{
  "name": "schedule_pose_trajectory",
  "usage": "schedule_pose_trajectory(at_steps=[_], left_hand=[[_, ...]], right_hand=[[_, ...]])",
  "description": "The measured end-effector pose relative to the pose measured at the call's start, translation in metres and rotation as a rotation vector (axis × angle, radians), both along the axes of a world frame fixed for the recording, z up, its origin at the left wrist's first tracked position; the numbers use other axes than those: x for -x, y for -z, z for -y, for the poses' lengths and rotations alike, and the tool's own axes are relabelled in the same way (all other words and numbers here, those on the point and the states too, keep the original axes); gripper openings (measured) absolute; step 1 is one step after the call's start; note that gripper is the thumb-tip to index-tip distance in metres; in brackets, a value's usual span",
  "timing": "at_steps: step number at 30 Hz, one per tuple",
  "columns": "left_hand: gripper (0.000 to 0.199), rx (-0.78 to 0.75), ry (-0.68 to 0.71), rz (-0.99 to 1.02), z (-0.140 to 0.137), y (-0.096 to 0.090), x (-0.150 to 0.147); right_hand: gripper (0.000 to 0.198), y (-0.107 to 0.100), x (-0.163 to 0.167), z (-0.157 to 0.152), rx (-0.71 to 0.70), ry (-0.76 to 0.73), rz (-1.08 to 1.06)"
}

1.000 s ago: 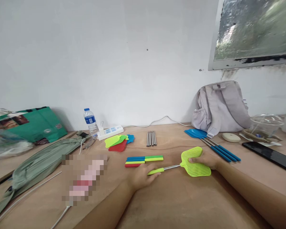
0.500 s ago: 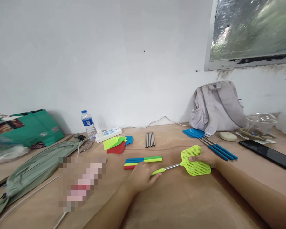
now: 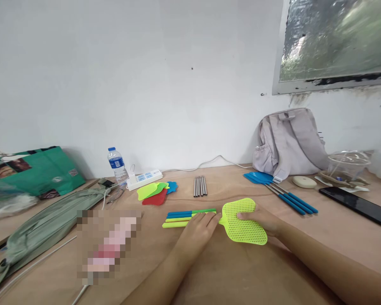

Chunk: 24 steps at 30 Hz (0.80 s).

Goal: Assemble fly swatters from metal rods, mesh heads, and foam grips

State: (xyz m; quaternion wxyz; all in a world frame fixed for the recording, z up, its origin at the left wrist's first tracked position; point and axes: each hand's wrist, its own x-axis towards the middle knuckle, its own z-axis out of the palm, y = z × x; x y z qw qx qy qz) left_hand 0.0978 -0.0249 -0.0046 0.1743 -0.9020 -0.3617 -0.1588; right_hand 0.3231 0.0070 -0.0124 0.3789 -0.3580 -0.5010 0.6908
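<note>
A yellow-green fly swatter (image 3: 244,228) lies crosswise in front of me, its perforated head to the right and its handle pointing left. My right hand (image 3: 263,218) pinches the head at its right side, thumb on top. Fingers of my left hand (image 3: 201,228) are closed over the swatter's shaft close to the neck, covering most of the shaft. Just behind the left hand lie blue handles (image 3: 179,214), a green handle (image 3: 205,210) and a yellow-green handle (image 3: 178,220). Farther back stand out several short metal rods (image 3: 200,186) side by side.
Loose swatter heads (image 3: 155,195) in several colours lie left of the rods. Blue fly swatters (image 3: 294,201) rest at the right. Around them are a backpack (image 3: 292,140), a black phone (image 3: 357,206), a power strip (image 3: 144,179), a water bottle (image 3: 117,163) and a plastic bowl (image 3: 349,165).
My left hand has slid from the handle toward the head. The swatter and my right hand have shifted left, and the handle now reaches past my left hand. The red handle is hidden.
</note>
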Motion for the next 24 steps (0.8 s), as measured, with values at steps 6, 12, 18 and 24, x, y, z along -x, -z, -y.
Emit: schedule_pose_trajectory(at_steps=[6, 12, 18, 24], left_hand=[[0.029, -0.03, 0.001, -0.015, -0.0043, 0.0067, 0.0003], [0.03, -0.001, 0.009, -0.094, -0.0044, 0.0029, 0.0018], [0.032, 0.061, -0.012, -0.125, -0.0023, -0.001, 0.0019], [0.035, 0.068, -0.038, -0.147, -0.0047, -0.0003, 0.0035]], right_hand=[[0.034, -0.0012, -0.001, -0.0003, 0.004, -0.007, 0.025], [0.034, -0.0005, -0.0011, -0.0007, -0.011, -0.033, 0.024], [0.033, 0.0003, 0.0001, 0.0006, 0.009, -0.044, 0.001], [0.033, 0.0003, -0.0004, 0.001, -0.009, -0.06, 0.028]])
